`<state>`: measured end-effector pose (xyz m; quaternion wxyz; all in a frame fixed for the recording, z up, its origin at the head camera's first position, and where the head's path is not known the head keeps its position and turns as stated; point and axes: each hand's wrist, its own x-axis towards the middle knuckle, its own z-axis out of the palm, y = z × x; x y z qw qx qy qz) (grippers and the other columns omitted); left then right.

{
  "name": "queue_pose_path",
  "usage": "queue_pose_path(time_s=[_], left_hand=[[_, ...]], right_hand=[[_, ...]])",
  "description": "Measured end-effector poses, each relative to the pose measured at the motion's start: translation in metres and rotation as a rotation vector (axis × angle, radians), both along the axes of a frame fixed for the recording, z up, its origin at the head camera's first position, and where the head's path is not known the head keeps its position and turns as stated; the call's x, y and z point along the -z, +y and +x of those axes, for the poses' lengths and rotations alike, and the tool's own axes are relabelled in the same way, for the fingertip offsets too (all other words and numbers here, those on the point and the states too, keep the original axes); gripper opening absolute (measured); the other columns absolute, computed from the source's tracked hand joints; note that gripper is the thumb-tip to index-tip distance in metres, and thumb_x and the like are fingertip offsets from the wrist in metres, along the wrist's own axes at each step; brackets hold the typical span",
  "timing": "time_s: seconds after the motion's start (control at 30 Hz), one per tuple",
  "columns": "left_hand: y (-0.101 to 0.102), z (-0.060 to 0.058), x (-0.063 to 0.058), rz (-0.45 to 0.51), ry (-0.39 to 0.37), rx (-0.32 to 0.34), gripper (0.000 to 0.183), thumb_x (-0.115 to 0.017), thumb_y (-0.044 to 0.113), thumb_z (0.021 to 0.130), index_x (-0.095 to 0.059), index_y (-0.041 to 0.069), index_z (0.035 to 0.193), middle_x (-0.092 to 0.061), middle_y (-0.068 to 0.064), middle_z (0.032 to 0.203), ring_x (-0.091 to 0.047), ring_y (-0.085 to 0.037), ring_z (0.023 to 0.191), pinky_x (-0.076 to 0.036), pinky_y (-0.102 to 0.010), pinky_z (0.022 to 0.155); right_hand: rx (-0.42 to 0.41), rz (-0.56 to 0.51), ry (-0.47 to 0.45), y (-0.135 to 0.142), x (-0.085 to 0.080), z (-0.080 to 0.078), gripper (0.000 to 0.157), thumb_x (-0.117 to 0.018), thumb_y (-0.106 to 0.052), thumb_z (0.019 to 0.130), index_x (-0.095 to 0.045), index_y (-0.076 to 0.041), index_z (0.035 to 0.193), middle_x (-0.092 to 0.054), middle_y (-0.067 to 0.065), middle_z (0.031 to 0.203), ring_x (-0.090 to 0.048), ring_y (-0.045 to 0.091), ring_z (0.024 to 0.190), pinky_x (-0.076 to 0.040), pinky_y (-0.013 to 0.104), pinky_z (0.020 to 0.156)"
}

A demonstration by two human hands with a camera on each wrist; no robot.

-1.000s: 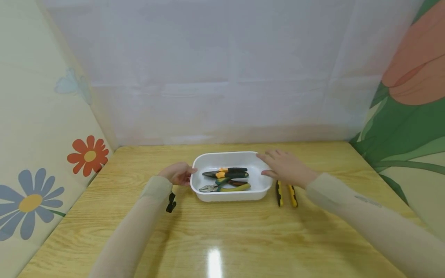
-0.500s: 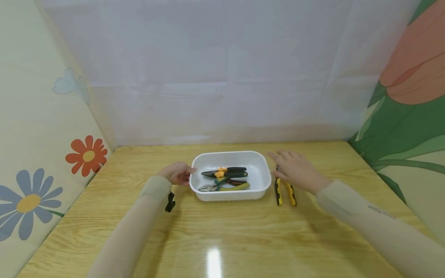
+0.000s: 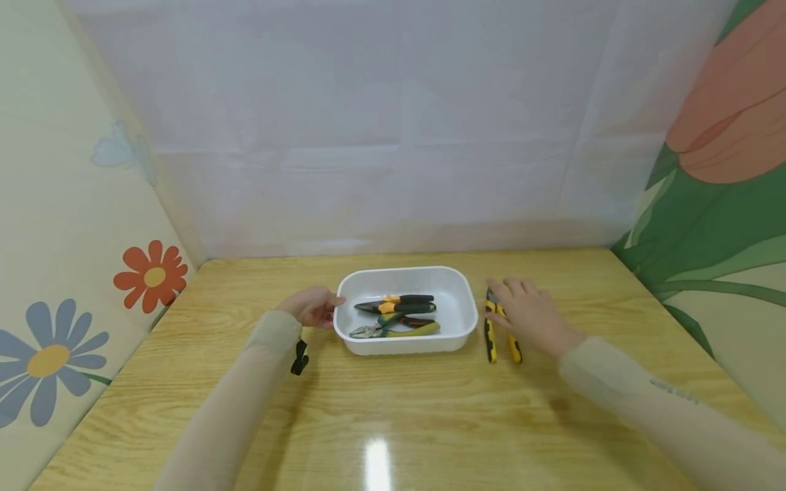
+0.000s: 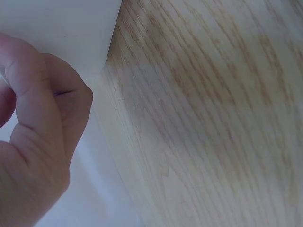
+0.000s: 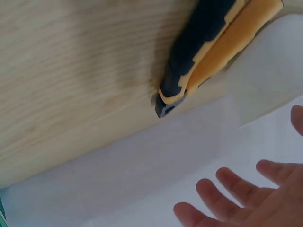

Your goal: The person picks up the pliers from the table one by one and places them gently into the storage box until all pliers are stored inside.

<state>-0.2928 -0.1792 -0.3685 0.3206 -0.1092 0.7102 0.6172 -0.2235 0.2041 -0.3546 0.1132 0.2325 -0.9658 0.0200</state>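
Note:
At the left end of a white plastic basin [image 3: 453,310], my left hand [image 3: 310,307] pinches the rim, thumb on top and the other fingers curled against the outside wall. The left wrist view shows those bent fingers [image 4: 33,90] at the wall. Inside the basin lie long-nose pliers [image 3: 393,308] with black and orange grips and combination pliers [image 3: 417,331] with green and yellow grips. My right hand [image 3: 533,317] hovers with spread fingers over yellow-and-black-handled pliers [image 5: 203,52] lying on the table. It partly covers their head in the head view; its fingers hold nothing.
Another dark-handled tool [image 3: 420,322] lies partly under the pliers in the basin. The wooden table [image 3: 393,402] ends at a white cloth backdrop [image 3: 399,170]. Flower-printed panels stand to the left and right. A black strap [image 3: 299,358] hangs at the left wrist.
My right hand has left the basin's right end and moved right, over the pliers on the table. My left hand has stayed on the rim.

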Motion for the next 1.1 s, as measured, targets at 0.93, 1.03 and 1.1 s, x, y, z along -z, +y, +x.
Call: queue_pose_path(time_s=[0.93,1.03,1.1], left_hand=[[-0.002,-0.001,0.002,0.000,0.005,0.010,0.011,-0.042,0.008,0.102,-0.046,-0.001,0.098,-0.049,-0.006,0.083,-0.052,-0.012,0.068,-0.052,-0.017,0.063],[-0.002,-0.001,0.002,-0.007,0.007,0.003,0.011,-0.043,0.008,0.102,-0.046,-0.002,0.100,-0.049,-0.007,0.083,-0.052,-0.012,0.068,-0.052,-0.016,0.062],[-0.002,-0.001,0.002,-0.011,0.007,0.005,0.010,-0.043,0.008,0.102,-0.046,-0.001,0.100,-0.049,-0.007,0.083,-0.052,-0.012,0.067,-0.052,-0.016,0.061]], right_hand=[[0.205,-0.176,-0.094,-0.013,0.042,0.012,0.071,-0.066,-0.036,0.091,-0.036,0.004,0.142,-0.051,0.034,0.109,-0.051,0.054,0.097,-0.052,0.063,0.062],[0.219,-0.185,-0.104,-0.014,0.045,0.012,0.073,-0.066,-0.036,0.091,-0.034,0.005,0.143,-0.051,0.035,0.106,-0.051,0.053,0.095,-0.052,0.059,0.057],[0.232,-0.190,-0.129,-0.015,0.046,0.012,0.075,-0.066,-0.036,0.092,-0.033,0.007,0.143,-0.050,0.036,0.108,-0.051,0.053,0.095,-0.052,0.057,0.056]])
